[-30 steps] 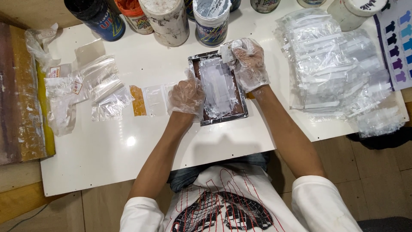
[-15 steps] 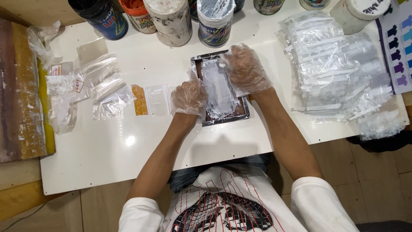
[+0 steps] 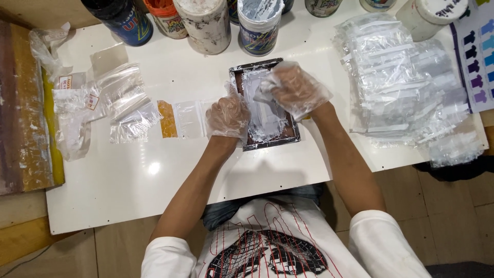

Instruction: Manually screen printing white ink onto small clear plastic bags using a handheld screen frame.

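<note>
Looks like a small print workshop: paint-smeared jars [image 3: 208, 23] lined up just past the grip, a messy screen frame [image 3: 265, 105] on a white table [image 3: 154, 180], a heap of clear bags [image 3: 401, 87], a colour chart [image 3: 476, 56].

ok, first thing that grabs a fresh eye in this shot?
The two gloved hands at table centre: the left hand on the left edge of a small paint-smeared frame, the right hand pressing on its top. Then the big heap of clear plastic bags to the right, and the row of paint jars along the far edge.
</note>
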